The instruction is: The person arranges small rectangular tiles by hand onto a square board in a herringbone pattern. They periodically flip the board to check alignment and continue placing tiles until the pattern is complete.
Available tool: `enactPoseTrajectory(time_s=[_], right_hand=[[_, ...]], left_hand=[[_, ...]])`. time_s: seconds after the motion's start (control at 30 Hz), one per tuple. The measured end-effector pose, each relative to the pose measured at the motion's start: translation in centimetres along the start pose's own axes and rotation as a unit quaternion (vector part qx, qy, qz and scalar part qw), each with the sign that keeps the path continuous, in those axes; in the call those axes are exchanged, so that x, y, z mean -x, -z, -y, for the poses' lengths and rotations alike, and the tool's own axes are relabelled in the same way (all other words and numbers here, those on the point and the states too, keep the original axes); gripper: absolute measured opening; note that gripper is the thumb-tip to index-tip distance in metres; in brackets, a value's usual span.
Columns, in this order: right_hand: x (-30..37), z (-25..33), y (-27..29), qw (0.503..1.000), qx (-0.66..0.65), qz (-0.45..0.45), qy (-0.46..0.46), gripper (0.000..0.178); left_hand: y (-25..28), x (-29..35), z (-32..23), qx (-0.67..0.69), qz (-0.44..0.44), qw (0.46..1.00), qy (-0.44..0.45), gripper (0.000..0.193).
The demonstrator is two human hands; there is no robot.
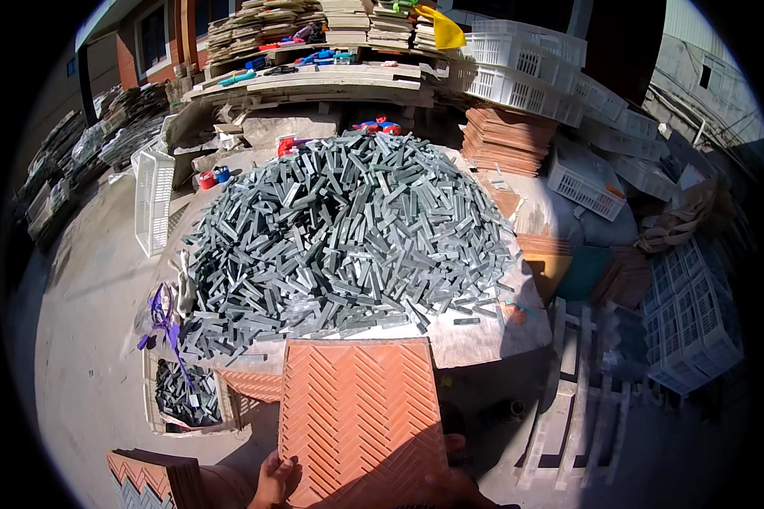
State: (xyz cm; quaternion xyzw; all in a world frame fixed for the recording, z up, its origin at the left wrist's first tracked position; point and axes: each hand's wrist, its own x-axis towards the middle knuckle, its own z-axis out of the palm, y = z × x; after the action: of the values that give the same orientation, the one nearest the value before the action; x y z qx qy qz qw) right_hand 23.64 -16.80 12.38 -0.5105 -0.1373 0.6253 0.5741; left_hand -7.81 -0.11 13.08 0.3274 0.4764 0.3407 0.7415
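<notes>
A terracotta-orange tray (pixel 356 399) with herringbone slots rests at the near edge of a table, in front of a large heap of grey-green stone strips (pixel 348 229). The slots I can see hold no strips. My left hand (pixel 277 477) is closed on the tray's lower left edge, thumb over the top. At the lower right edge, in shadow, my right hand (pixel 452 479) also grips the tray; most of its fingers are hard to see. Beside my left forearm is a stack of similar trays (pixel 165 477), the top one partly filled with grey strips.
Left of the tray stands a box (pixel 225 405) of grey pieces, with purple strapping (pixel 163 314) above it. Far right are stacked orange trays (pixel 505 140) and white plastic crates (pixel 526 64). A wooden pallet (pixel 569 382) lies at the right. Stacked boards (pixel 314 85) stand behind the heap.
</notes>
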Motion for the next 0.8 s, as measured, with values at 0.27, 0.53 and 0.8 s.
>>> enactPoseTrajectory(time_s=[0.27,0.53,0.8], right_hand=[[-7.9,13.7,0.6,0.741,0.652,0.089,-0.133,0.044],[-30.7,27.6,-2.5,0.633,0.541,-0.212,0.511,0.061],[-47.0,37.5,3.6,0.698,0.499,-0.307,0.412,0.074]], left_hand=[[-0.4,-7.2,-6.6,-0.559,-0.068,0.802,-0.201,0.046],[-5.3,-29.0,-23.7,-0.534,-0.094,0.670,-0.507,0.064],[-8.7,-48.6,-37.1,-0.584,-0.221,0.653,-0.430,0.071]])
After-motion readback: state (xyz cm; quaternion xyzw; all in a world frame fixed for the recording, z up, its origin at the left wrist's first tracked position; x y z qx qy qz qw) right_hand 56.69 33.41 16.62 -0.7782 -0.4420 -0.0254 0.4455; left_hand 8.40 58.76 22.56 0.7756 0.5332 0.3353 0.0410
